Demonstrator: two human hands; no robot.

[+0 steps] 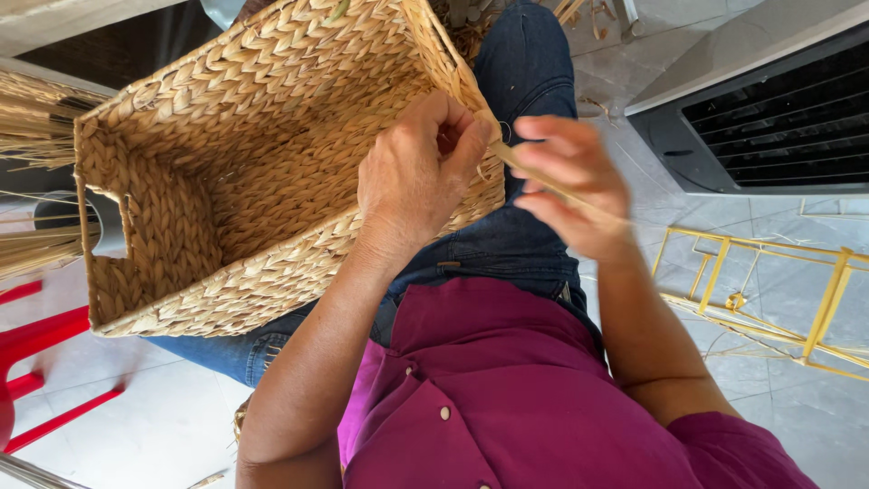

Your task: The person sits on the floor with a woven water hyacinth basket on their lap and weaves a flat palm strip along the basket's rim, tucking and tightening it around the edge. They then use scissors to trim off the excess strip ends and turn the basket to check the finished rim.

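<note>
Head view | left hand (418,172) pinches basket (262,172) rim at near corner | right hand (575,186) grips strand (534,177), blurred | better keep strand tight, rim steady

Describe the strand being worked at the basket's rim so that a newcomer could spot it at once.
Start at the big rectangular woven straw basket on the person's lap. At its near right rim, the left hand pinches a thin pale straw strand that runs to the right hand. Unlike the plaited walls, it is single, loose and straight.
</note>
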